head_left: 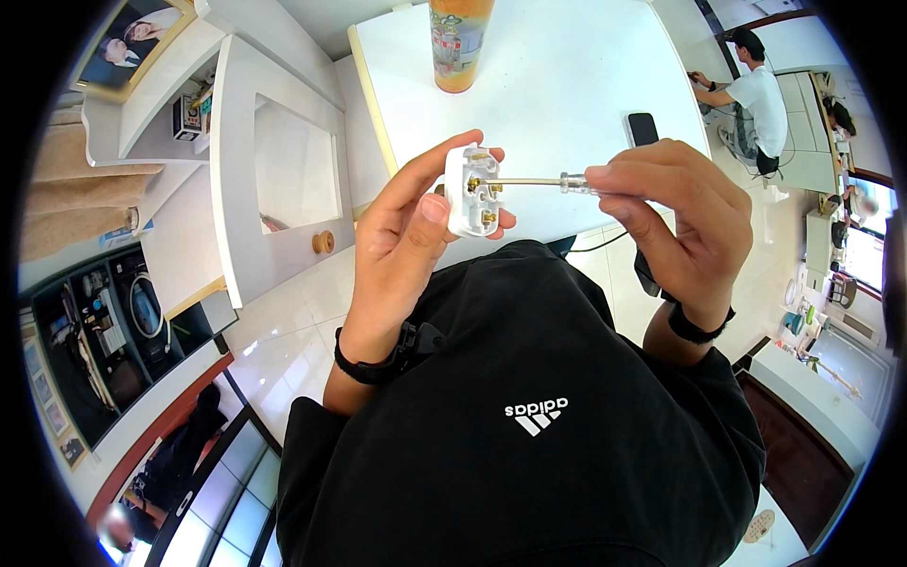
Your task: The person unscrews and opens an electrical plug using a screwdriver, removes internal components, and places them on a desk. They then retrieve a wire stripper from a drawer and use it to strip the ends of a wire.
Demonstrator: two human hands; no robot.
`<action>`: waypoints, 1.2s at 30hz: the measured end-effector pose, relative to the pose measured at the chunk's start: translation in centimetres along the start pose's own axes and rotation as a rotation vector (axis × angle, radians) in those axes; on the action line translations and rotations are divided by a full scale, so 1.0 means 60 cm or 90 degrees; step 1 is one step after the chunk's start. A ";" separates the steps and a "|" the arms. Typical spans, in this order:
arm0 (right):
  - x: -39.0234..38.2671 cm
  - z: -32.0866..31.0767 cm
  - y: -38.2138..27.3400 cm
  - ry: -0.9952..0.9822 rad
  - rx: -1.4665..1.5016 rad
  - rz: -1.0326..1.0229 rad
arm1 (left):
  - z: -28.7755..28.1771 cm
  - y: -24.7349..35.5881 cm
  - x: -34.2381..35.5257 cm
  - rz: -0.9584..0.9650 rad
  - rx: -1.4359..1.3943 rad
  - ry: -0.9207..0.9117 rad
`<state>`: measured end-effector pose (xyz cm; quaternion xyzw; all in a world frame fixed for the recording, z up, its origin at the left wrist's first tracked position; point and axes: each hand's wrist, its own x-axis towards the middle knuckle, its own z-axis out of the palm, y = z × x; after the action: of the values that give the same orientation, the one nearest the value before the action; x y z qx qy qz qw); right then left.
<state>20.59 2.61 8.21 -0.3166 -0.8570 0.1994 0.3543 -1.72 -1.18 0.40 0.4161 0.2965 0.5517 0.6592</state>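
Note:
My left hand [397, 231] grips a white plug housing [459, 206], thumb on the near face and fingers behind it. The housing is open on its right side and shows brass terminals inside. From the right, my right hand [685, 203] pinches the clear handle of a screwdriver [529, 181] between thumb and fingers. Its thin metal shaft lies level, pointing left, with the tip at a brass screw in the middle of the housing. Whether the tip sits in the screw's slot I cannot tell. Both hands are held up over the near edge of the white table [557, 104].
An orange can [460, 47] stands at the table's far side. A black phone [642, 128] lies near the right edge. A white cabinet with an open-looking door [236, 180] stands left of the table. Farther right, a person in a white top [761, 106] sits. A dark cable [605, 243] hangs below.

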 end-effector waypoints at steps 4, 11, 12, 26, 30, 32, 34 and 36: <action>0.008 -0.003 -0.004 0.006 -0.044 -0.016 | -0.002 0.000 0.000 -0.001 -0.001 0.004; 0.000 0.010 -0.004 0.060 -0.008 0.037 | -0.004 0.001 -0.003 -0.004 0.048 0.038; 0.002 0.011 -0.003 0.057 -0.009 0.044 | -0.009 0.003 -0.003 -0.004 0.060 0.039; 0.009 0.059 0.017 0.059 0.004 0.059 | -0.038 -0.012 -0.012 -0.035 0.087 0.125; -0.002 0.059 0.014 0.073 0.028 0.133 | -0.035 -0.012 -0.012 -0.033 0.103 0.097; -0.002 0.061 0.010 0.087 0.041 0.186 | -0.032 -0.012 -0.010 -0.023 0.129 0.084; -0.003 0.061 0.012 0.090 0.049 0.216 | -0.036 -0.011 -0.008 -0.025 0.141 0.076; -0.006 0.055 0.019 0.083 -0.002 0.190 | -0.036 -0.012 -0.010 -0.021 0.155 0.059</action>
<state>18.83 2.79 5.20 -0.4531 -0.7760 0.2278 0.3749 -3.37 -1.28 -1.29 0.4625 0.3982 0.5192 0.5983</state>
